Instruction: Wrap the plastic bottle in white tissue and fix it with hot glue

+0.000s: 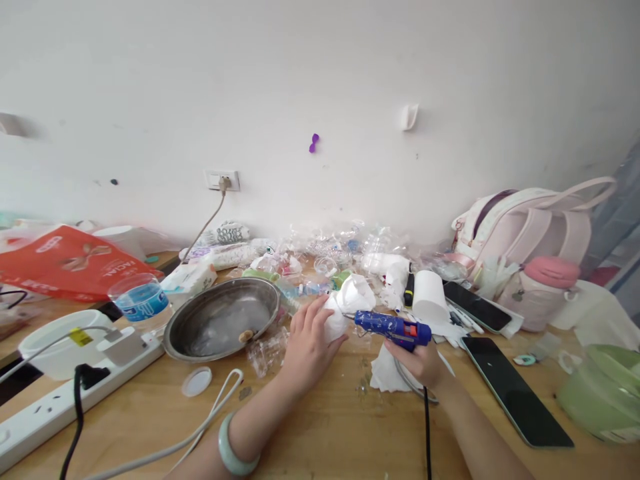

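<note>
My right hand (420, 363) is wrapped round the handle of a blue hot glue gun (385, 325), whose nozzle points left. A black cord runs from the handle toward the front edge. My left hand (310, 333) is closed on a white, tissue-wrapped piece (353, 300) with a crumpled, flared top. The nozzle tip meets or nearly meets this white piece, and I cannot tell if they touch. Beneath the glue gun lies a crumpled white tissue (387, 373). A roll of white tissue (430, 293) stands just behind the gun.
At left sit a metal basin (225, 320), a power strip (80, 393) and a cut plastic bottle piece (140, 300). Clear plastic scraps (345, 237) line the wall. On the right are two phones, one a dark phone (517, 390), a pink backpack (530, 220) and a green container (605, 387).
</note>
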The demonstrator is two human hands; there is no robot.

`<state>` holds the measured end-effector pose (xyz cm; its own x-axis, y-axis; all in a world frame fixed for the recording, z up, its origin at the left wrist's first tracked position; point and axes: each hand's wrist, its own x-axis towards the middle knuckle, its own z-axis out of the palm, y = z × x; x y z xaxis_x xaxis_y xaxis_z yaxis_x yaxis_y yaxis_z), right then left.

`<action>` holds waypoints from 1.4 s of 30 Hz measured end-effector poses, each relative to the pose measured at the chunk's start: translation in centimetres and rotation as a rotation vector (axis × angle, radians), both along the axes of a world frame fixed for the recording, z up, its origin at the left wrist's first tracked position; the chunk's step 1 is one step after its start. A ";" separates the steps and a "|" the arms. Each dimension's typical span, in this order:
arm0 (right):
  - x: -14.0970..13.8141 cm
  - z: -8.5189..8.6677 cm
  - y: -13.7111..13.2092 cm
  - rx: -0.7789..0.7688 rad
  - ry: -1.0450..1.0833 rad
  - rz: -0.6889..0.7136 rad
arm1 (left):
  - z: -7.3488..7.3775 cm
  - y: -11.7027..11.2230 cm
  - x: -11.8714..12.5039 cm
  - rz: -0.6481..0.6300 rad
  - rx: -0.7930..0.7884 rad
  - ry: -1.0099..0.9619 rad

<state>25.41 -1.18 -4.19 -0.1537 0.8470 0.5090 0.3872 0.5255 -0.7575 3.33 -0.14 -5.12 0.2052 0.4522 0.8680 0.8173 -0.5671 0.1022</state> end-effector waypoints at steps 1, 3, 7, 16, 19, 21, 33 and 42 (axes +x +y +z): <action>-0.2 0.3 -0.2 0.003 0.003 -0.006 | 0.1 0.0 0.0 0.011 0.007 0.010; -0.5 1.0 -0.5 0.026 0.001 -0.027 | 0.2 -0.1 0.0 0.035 0.025 0.035; -0.8 1.6 -0.9 0.050 -0.025 -0.029 | 0.3 -0.2 0.0 0.063 0.081 0.082; -0.4 -0.5 -0.6 0.225 -0.087 -0.129 | 0.6 -0.3 0.1 0.083 0.157 0.163; -0.5 -0.4 -0.7 0.231 -0.135 -0.130 | 0.6 -0.4 0.1 0.098 0.177 0.179; -0.6 -0.3 -0.9 0.220 -0.154 -0.137 | 0.5 -0.4 0.1 0.112 0.182 0.189; -1.0 -1.2 -1.2 0.241 -0.095 -0.172 | 0.4 -0.7 0.1 0.174 0.179 0.217; -1.5 0.2 -1.5 0.215 -0.054 -0.112 | 0.7 -0.7 0.2 0.143 0.183 0.186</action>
<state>23.92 -2.73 -4.02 -0.0969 0.7333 0.6730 0.4893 0.6239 -0.6093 3.56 -0.85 -4.42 0.3138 0.3270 0.8914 0.8853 -0.4400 -0.1503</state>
